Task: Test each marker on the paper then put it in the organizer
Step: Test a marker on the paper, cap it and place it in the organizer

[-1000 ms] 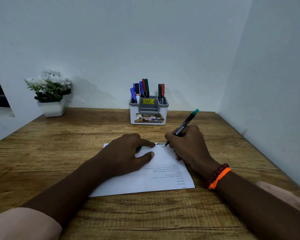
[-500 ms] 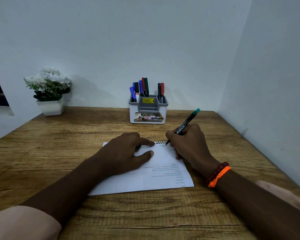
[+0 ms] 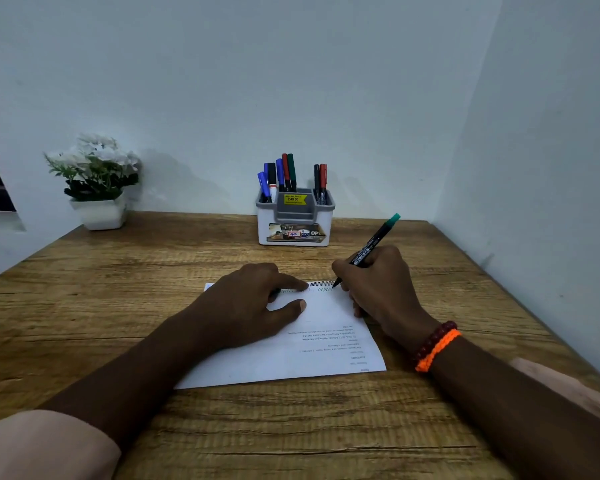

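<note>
A white sheet of paper (image 3: 312,355) lies on the wooden table, with zigzag scribbles along its far edge. My right hand (image 3: 378,289) grips a black marker with a green end (image 3: 371,247), its tip touching the paper beside a fresh green zigzag. My left hand (image 3: 253,306) lies flat on the paper's upper left part, fingers spread and pressing it down. The white and grey organizer (image 3: 295,220) stands at the back of the table, holding several blue, black, red and green markers.
A white pot of white flowers (image 3: 97,188) sits at the back left corner. Walls close the table at the back and on the right (image 3: 534,168). The wooden table (image 3: 118,289) stretches to the left of the paper.
The marker tip has moved slightly right along the paper's far edge, leaving a green zigzag. My left hand has stayed on the paper.
</note>
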